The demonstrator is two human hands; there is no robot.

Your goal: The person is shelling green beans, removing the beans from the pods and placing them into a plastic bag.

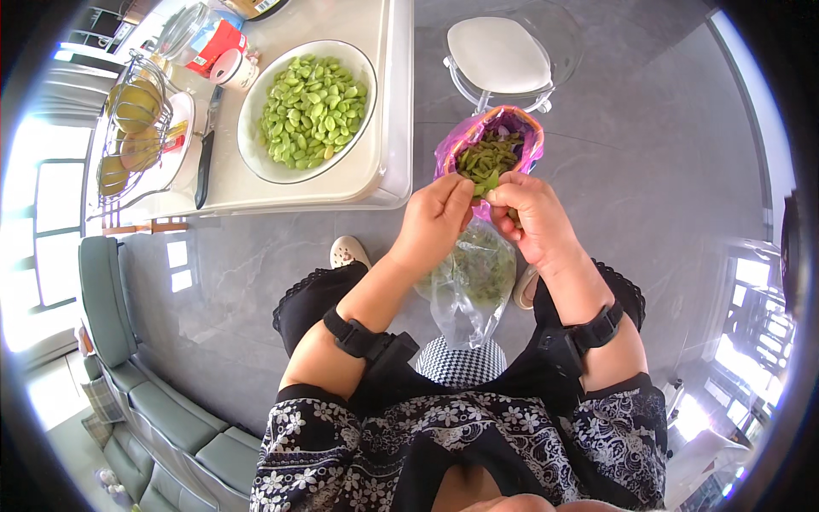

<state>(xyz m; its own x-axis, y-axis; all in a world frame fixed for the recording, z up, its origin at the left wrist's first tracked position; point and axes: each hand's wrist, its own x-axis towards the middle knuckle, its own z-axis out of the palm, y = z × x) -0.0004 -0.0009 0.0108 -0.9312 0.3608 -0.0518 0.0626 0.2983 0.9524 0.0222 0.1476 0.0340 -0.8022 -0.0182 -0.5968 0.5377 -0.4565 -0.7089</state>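
Note:
My left hand [435, 218] and my right hand [537, 218] meet in front of me, fingertips pinched on a small green bean pod [485, 183] between them. Something small and greenish also shows under the curled fingers of my right hand, too hidden to name. Just beyond my hands a pink-purple bag [535, 128] stands with its mouth spread wide, full of green and brownish pods or husks [490, 154]. Below my hands, between my knees, lies a clear plastic bag [469, 290] with greenish contents.
On the table [375, 26] at the left, a white bowl [247, 145] holds shelled green beans [311, 111]. Near it are a black-handled knife [205, 171], a wire fruit basket [128, 136], a jar [183, 38] and a small cup [232, 70]. A white-seated chair [499, 55] stands ahead.

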